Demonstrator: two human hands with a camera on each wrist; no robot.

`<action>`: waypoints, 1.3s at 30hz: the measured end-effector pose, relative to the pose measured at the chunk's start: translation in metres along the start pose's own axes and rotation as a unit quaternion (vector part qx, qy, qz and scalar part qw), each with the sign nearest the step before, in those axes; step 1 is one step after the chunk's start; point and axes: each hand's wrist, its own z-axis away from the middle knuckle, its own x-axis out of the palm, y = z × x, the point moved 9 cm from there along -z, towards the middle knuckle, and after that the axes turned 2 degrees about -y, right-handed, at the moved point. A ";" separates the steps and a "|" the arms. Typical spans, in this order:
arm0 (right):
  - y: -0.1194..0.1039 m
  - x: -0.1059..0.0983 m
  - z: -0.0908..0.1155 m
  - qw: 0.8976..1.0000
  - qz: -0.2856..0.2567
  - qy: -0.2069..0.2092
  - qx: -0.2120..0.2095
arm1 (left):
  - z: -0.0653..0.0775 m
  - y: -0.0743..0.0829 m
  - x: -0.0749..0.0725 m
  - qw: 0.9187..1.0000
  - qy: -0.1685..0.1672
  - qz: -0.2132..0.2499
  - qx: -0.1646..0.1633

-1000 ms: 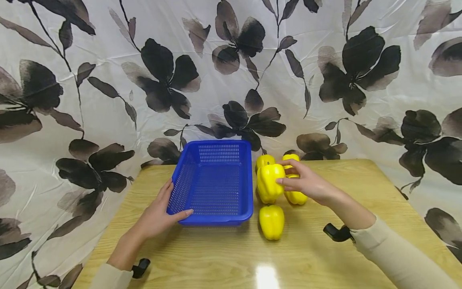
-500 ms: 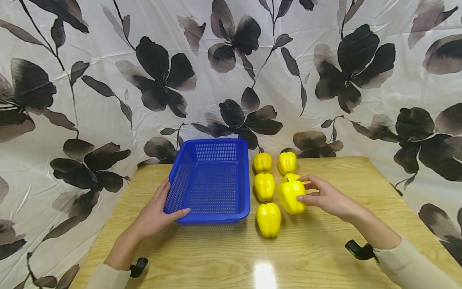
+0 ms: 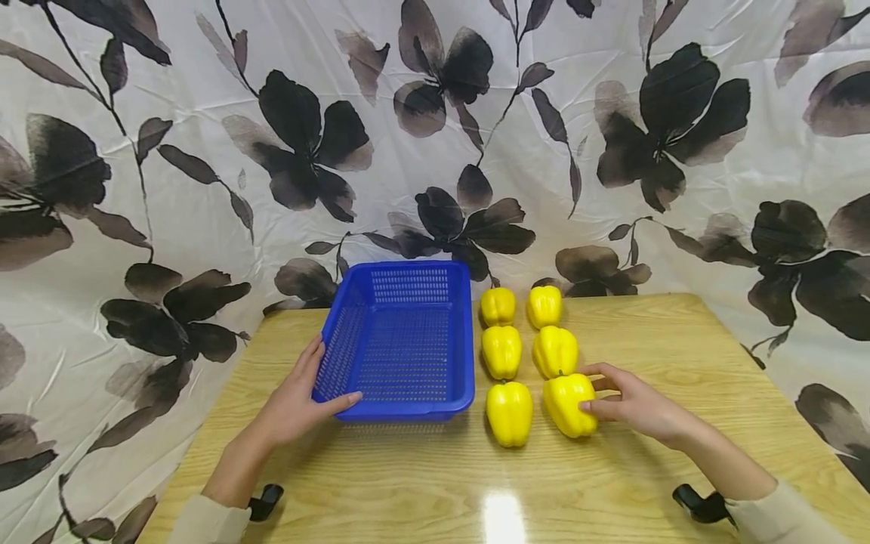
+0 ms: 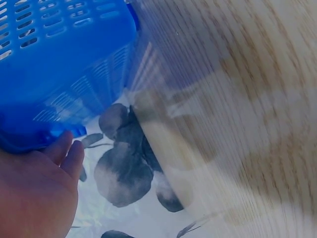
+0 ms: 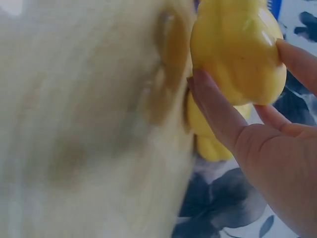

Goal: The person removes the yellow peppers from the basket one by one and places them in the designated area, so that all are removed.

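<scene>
My right hand (image 3: 639, 404) holds a yellow bell pepper (image 3: 568, 406) between thumb and fingers at the near end of the right-hand row. The right wrist view shows the thumb and fingertips against the sides of this bell pepper (image 5: 237, 49). To its left and beyond it, several more yellow bell peppers, such as the near-left one (image 3: 510, 414), stand in two rows. My left hand (image 3: 288, 404) grips the near left corner of a blue plastic basket (image 3: 408, 412), thumb over the rim and fingers along the outer side. Nothing lies inside the basket.
A light wooden table (image 3: 408, 483) carries everything. Behind it hangs a white cloth (image 3: 381, 181) with dark flowers, close to the table's far edge. The basket stands just left of the peppers.
My right hand has carried a bell pepper rightward and toward me, from over the left row to the near end of the right row. The left hand stays on the basket.
</scene>
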 end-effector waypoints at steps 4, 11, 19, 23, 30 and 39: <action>0.009 0.007 -0.001 1.000 -0.022 -0.018 0.005 | 0.001 -0.001 0.000 1.000 -0.001 -0.002 -0.003; 0.009 0.009 -0.004 1.000 -0.017 -0.012 0.013 | -0.002 -0.002 0.001 1.000 -0.002 -0.002 -0.004; 0.014 0.013 -0.006 0.999 -0.019 0.003 0.046 | -0.002 -0.003 0.002 1.000 -0.007 -0.009 -0.004; 0.014 0.013 -0.004 0.999 -0.015 0.006 0.049 | -0.001 -0.005 0.002 1.000 -0.012 -0.009 -0.008; -0.005 -0.013 -0.001 0.998 0.057 0.038 0.016 | -0.004 -0.005 -0.006 1.000 -0.004 0.013 0.001; -0.042 -0.078 0.010 0.922 0.316 0.204 -0.089 | -0.004 -0.011 -0.017 0.997 -0.019 0.075 0.009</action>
